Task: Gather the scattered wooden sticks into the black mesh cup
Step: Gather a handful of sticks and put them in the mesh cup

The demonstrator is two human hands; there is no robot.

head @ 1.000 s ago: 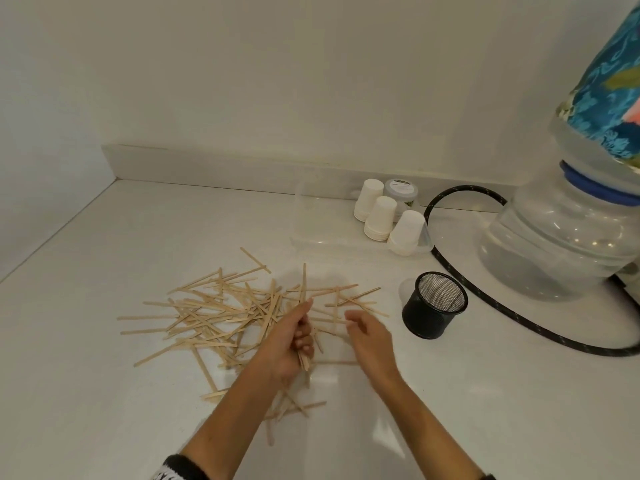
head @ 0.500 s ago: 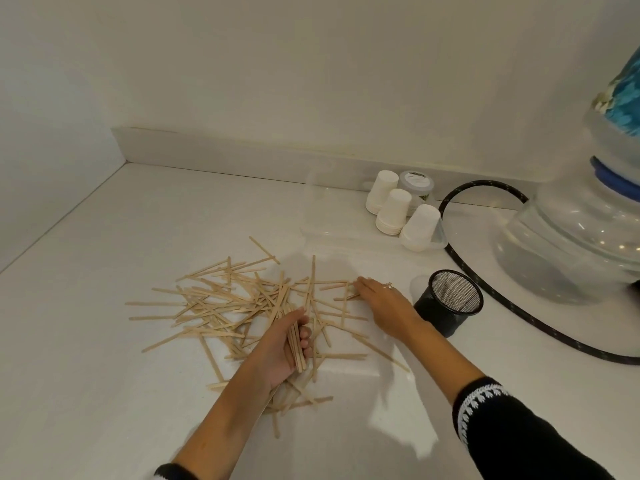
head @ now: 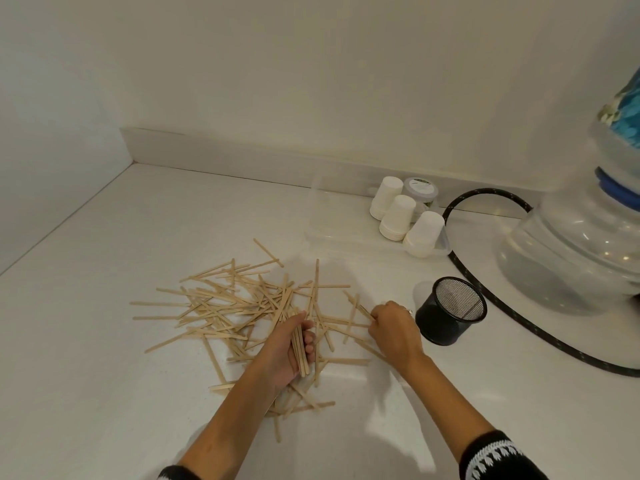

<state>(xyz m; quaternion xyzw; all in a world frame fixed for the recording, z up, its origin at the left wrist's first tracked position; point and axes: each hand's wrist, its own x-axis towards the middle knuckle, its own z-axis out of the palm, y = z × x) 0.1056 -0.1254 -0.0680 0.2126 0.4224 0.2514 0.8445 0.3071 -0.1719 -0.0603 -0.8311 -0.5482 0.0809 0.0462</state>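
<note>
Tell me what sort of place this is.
Probably a home or office kitchenette counter: a large clear water bottle stands on the white countertop, beside upturned white paper cups in a clear plastic tray.

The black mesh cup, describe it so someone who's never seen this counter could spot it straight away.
Start at the big clear water jug on the right of the white counter. Just left of it, inside the black cable's curve, stands the black mesh cup. It is the only dark, see-through container; the white paper cups behind are upturned.

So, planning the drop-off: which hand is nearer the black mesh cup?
Right. The right hand sits just beside the black mesh cup, pinching a stick; the left hand grips a bundle farther away.
</note>
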